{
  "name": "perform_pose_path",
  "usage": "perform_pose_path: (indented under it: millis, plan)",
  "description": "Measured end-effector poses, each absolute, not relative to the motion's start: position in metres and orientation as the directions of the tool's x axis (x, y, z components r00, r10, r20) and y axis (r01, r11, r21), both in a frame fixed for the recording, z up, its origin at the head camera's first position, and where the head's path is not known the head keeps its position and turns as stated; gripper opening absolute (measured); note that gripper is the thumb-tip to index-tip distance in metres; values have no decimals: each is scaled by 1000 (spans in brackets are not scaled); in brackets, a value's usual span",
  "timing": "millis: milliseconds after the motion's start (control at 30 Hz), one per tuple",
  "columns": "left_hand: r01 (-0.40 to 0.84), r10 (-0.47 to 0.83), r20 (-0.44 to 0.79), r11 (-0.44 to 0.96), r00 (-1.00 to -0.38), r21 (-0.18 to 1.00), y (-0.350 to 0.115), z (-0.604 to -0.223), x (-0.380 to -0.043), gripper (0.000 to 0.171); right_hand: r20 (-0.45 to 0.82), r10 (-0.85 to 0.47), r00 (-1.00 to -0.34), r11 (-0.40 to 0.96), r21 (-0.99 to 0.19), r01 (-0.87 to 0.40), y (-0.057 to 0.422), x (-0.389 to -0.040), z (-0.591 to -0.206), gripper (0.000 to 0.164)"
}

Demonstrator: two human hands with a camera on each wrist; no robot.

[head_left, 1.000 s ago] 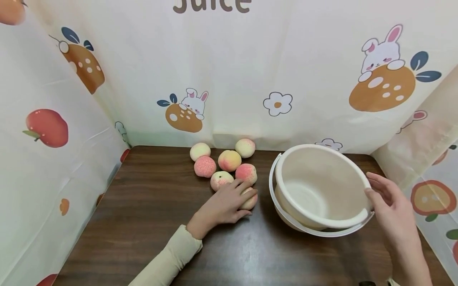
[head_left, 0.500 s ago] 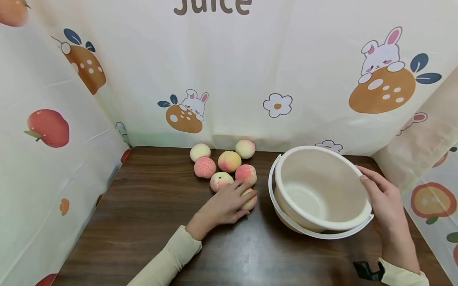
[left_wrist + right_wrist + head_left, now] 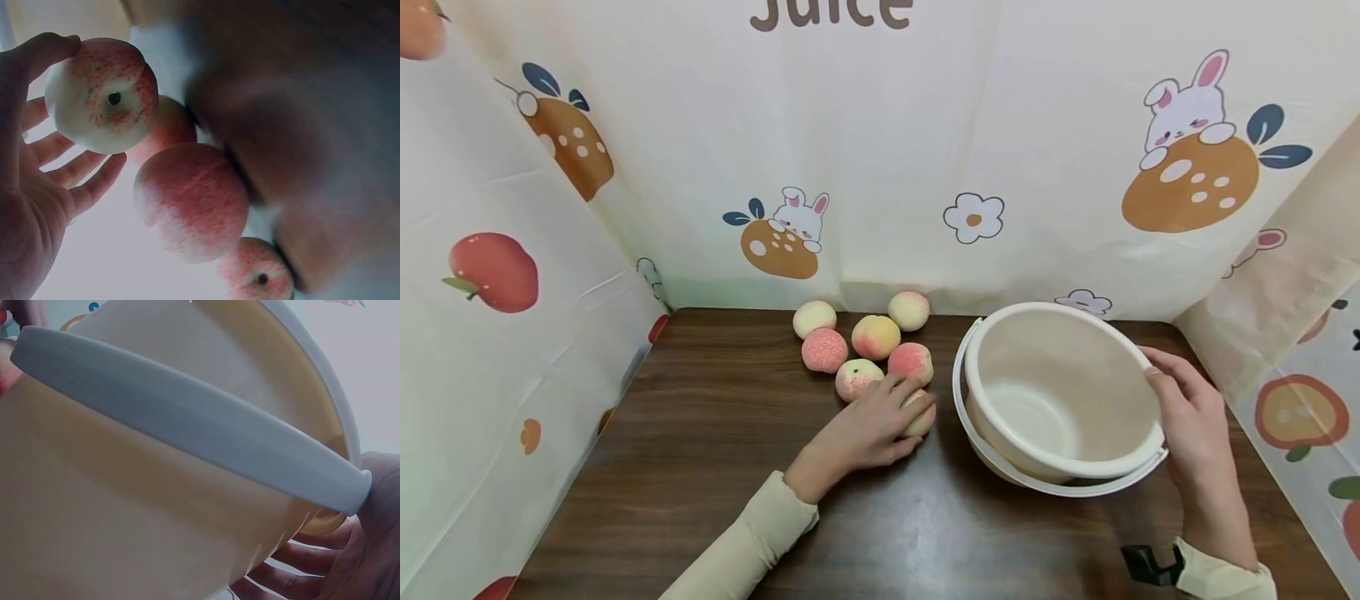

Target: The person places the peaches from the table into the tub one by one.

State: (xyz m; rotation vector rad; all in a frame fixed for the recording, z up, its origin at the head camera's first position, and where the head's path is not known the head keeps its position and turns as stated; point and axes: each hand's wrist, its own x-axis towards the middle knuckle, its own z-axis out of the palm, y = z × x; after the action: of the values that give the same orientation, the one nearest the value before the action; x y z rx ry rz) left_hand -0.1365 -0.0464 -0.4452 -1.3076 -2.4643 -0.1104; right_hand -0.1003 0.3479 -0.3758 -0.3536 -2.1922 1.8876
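My left hand (image 3: 868,425) grips a pale peach with red speckles (image 3: 103,94), thumb on one side and fingers round the other; in the head view the hand covers much of it. Right behind that peach lie a pink-red peach (image 3: 911,363) and a pale one with a dark stem hole (image 3: 857,379). My right hand (image 3: 1195,417) holds the cream bucket (image 3: 1067,367) at its right side, thumb at the rim and fingers behind the outer wall. The bucket's white handle (image 3: 175,419) hangs down round the front, below the rim.
Behind the left hand sit a yellow-red peach (image 3: 876,337), a pink peach (image 3: 824,350) and two pale peaches near the table's back edge. The dark wooden table (image 3: 715,433) is bounded by a printed curtain (image 3: 887,150) at the back and both sides.
My right hand has shifted left and closer against the bucket's side, its thumb moving to the rim. The left hand stays at the same peach. The head view has shifted slightly.
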Motion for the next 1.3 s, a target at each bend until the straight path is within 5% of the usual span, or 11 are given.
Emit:
perform_pose_path:
  millis: [1300]
  plan:
    - [786, 693, 528, 613, -491, -75, -35, -346, -158, 50, 19, 319, -948, 118, -993, 20, 350, -101, -378, 24]
